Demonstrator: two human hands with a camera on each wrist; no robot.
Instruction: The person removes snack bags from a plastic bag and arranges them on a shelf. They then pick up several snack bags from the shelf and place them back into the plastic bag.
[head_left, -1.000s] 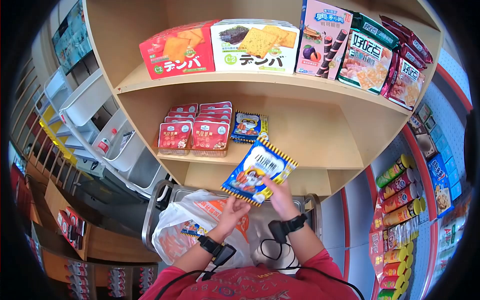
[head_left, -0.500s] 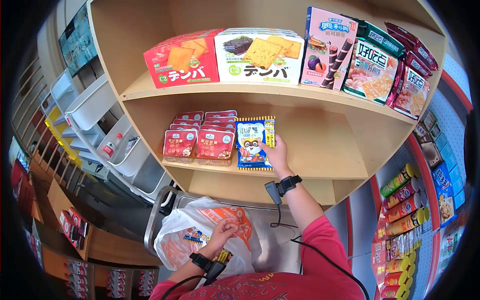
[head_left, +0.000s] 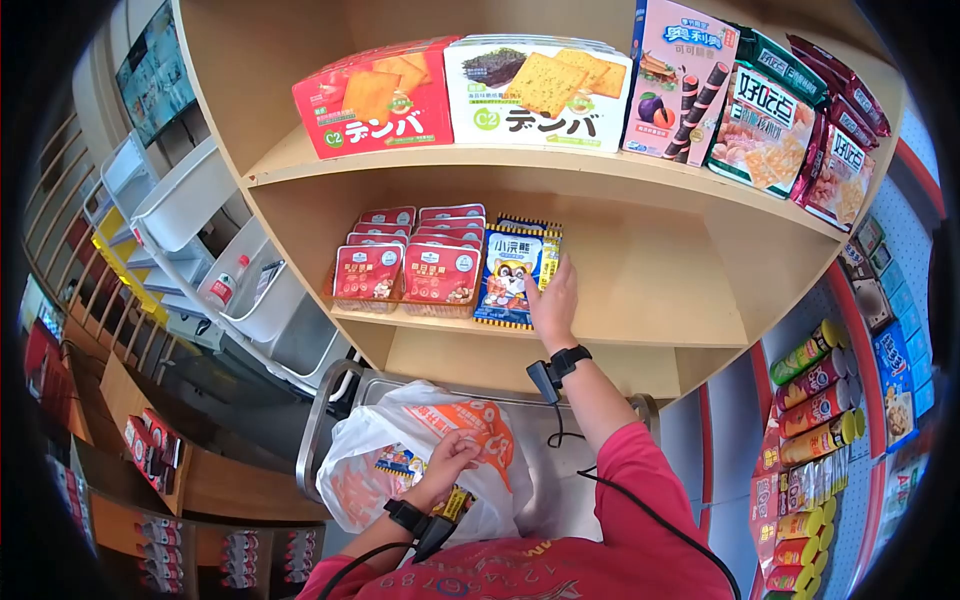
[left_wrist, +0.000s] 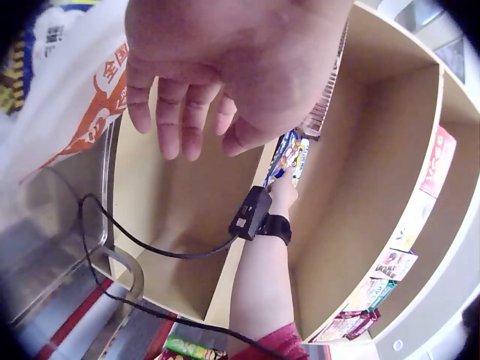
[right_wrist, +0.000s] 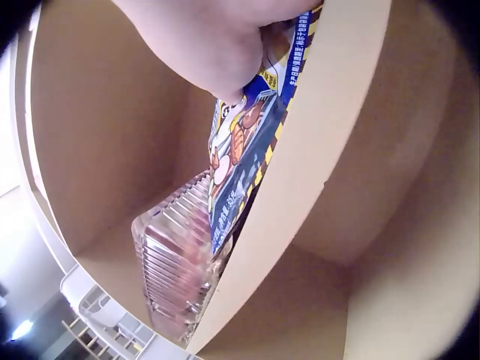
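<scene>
A blue snack bag with yellow-striped ends and a cartoon raccoon stands on the middle shelf, in front of a similar bag. My right hand holds it by its right side, thumb on the printed front. The right wrist view shows that thumb against the bag, close to the shelf edge. My left hand hovers over the white plastic bag, fingers loosely bent and holding nothing. Inside the plastic bag lies another blue packet.
Clear trays of red-labelled packs stand left of the snack bag. Cracker boxes line the upper shelf. A metal cart carries the plastic bag below. A black cable runs from the right wristband.
The right hand has carried the blue snack bag from above the cart up to the middle shelf, where it now stands. My left hand has let go of it and stayed low.
</scene>
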